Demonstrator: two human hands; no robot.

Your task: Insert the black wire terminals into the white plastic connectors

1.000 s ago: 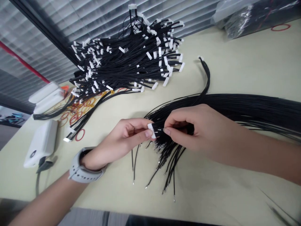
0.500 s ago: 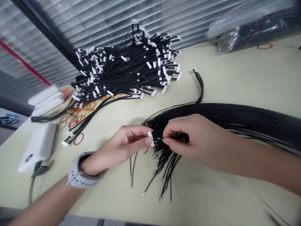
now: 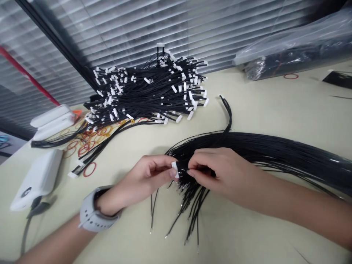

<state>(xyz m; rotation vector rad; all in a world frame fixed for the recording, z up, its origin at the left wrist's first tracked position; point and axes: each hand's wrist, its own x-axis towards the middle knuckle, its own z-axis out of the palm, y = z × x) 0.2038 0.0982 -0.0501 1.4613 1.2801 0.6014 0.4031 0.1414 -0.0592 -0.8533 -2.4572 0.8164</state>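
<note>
Our fingers keep a close pinch at the connector; mostly the view has shifted.
Our left hand [image 3: 140,181] grips the white connector [image 3: 174,165] between narrowed fingers, while our right hand [image 3: 231,176] pinches a thin black wire just beside it. Neither hold has clearly changed, so we judge little progress at the connector. It sits near the loose ends of the wire bundle [image 3: 275,146], above the desk [image 3: 247,227], wired side facing our right hand, long axis nearly upright in view, slightly slanted.
</note>
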